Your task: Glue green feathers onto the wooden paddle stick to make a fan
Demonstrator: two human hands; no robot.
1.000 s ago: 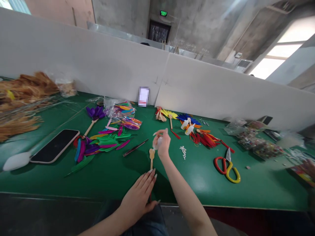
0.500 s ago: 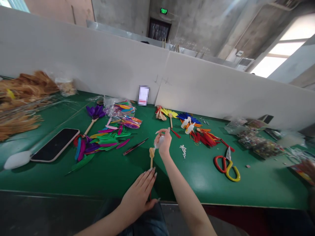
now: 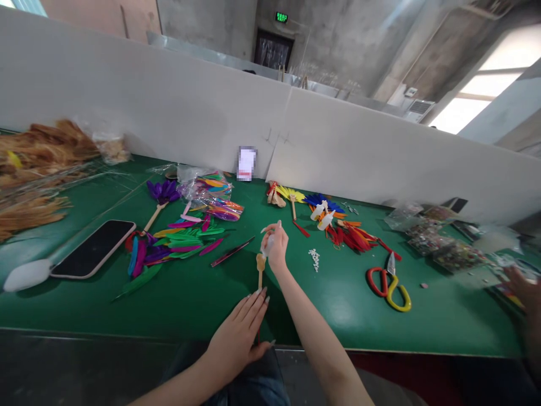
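Note:
My left hand (image 3: 240, 330) lies flat near the table's front edge, fingers stretched out over the lower handle of a small wooden paddle (image 3: 260, 273). The paddle's rounded head points away from me, and a bit of red shows under the hand. Just above the head, my right hand (image 3: 276, 247) is closed around a small translucent squeeze bottle (image 3: 268, 243), tilted with its tip down at the paddle's head. Whether the tip touches the wood I cannot tell. To the right of that hand lie small white beads (image 3: 314, 259).
Left are tweezers (image 3: 232, 252), colourful feathers (image 3: 186, 239), a purple feather fan (image 3: 163, 193) and a phone (image 3: 97, 248). Right are scissors (image 3: 391, 287), two white bottles (image 3: 323, 215), red feathers (image 3: 355, 237) and bead bags (image 3: 443, 245). Another person's hand (image 3: 522, 287) is at the far right.
My right hand and the bottle have shifted slightly left over the paddle's head. My left hand has stayed put. The other person's hand at the far right has come further into view.

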